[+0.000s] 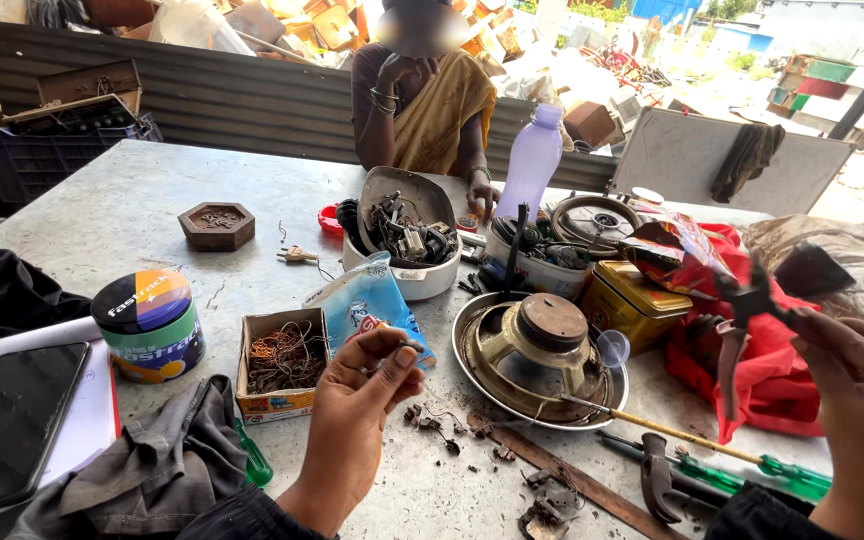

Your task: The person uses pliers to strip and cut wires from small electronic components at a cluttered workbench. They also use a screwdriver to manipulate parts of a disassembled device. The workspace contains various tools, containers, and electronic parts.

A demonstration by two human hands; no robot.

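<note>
My left hand [362, 400] is raised over the table and pinches a small metal bit between thumb and fingertips. It hovers beside a small cardboard box of tangled copper wire [280, 362] and a blue plastic packet [367, 300]. My right hand [857, 375] is at the right edge and grips a pair of dark pliers [737, 325], whose handle hangs down over a red cloth [767, 385]. Between my hands a rusty speaker cone [542, 345] lies in a round metal dish.
A person in a yellow garment stands across the table. White bowls of metal parts [407, 235], a purple bottle [532, 160], a gold tin [632, 300], a round tin [150, 325], a phone [7, 420], a hammer [657, 480], screwdrivers and scrap bits crowd the table.
</note>
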